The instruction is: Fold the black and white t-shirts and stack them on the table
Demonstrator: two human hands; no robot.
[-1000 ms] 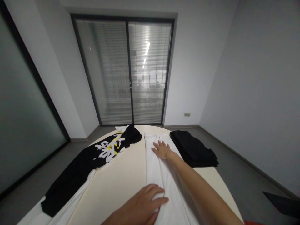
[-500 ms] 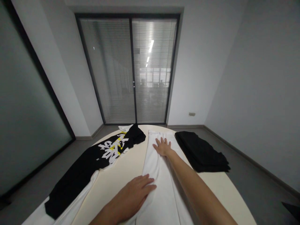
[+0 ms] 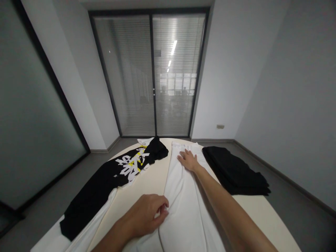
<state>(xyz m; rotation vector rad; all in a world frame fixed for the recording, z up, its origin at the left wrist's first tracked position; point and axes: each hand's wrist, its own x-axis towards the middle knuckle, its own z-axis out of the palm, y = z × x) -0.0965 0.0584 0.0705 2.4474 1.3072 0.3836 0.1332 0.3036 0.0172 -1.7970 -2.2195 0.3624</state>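
Observation:
A pair of white trousers [image 3: 183, 196] lies lengthwise on the pale table [image 3: 139, 185], with the waistband at the far end. My right hand [image 3: 188, 160] rests open on the cloth just below the waistband, fingers spread. At the near left edge of the trousers, my left hand [image 3: 148, 213] has its fingers curled toward the thumb, pinching the cloth there. Part of that grip is hidden by the hand itself. My right forearm covers some of the right trouser leg.
To the left lies a black T-shirt [image 3: 89, 199] with white and yellow lettering, over white cloth [image 3: 102, 210]. Folded black clothing [image 3: 236, 171] sits on the right side of the table. Beyond the table's rounded far edge is a glazed door with blinds [image 3: 173, 115].
My left hand has gone from lying flat with fingers stretched to curled at the trousers' edge. The right hand stays in place on the cloth. The whole view has shifted slightly.

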